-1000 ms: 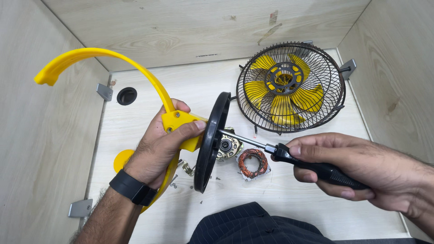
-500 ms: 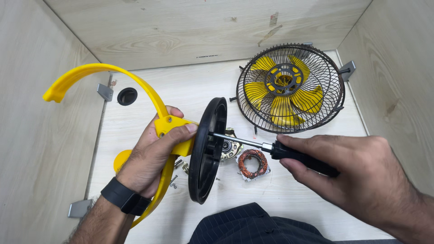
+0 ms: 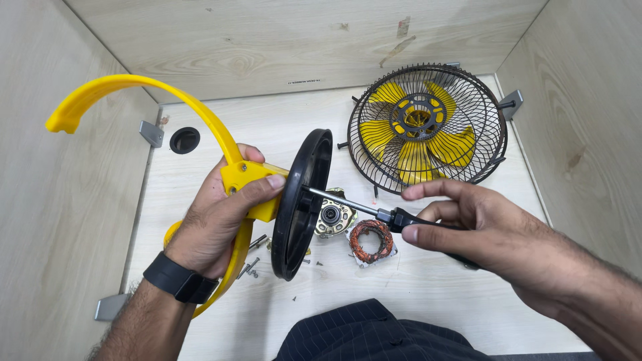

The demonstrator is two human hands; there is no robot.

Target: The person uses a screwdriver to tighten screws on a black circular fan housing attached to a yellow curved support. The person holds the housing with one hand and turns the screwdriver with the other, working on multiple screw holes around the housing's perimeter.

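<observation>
Black round fan housing [image 3: 302, 204] was held up on edge above the counter [image 3: 441, 281], gripped together with the yellow curved stand [image 3: 167, 100] it was joined to. The left hand [image 3: 224, 214] was wrapped around the yellow bracket block, thumb pressed across its front, a black band [image 3: 179, 278] worn at the wrist. The stand's arc was seen sweeping up and away to the left, its lower loop curving down past the wrist.

A screwdriver [image 3: 374, 210] was pinched in the right hand [image 3: 481, 230], fingers closed on the black handle, index finger stretched out above it. The metal shaft was pointed leftward, its tip pressed into the housing's hollow face near the centre.

On the counter just beneath the shaft, a silver motor part [image 3: 332, 219] and a copper-wound coil [image 3: 372, 241] were laid side by side, touching or nearly so. A few loose screws [image 3: 249, 267] were scattered near the lower yellow loop. Further back to the right, a black wire fan cage [image 3: 428, 127] with yellow blades inside was propped against the wooden back wall, well apart from both hands.
</observation>
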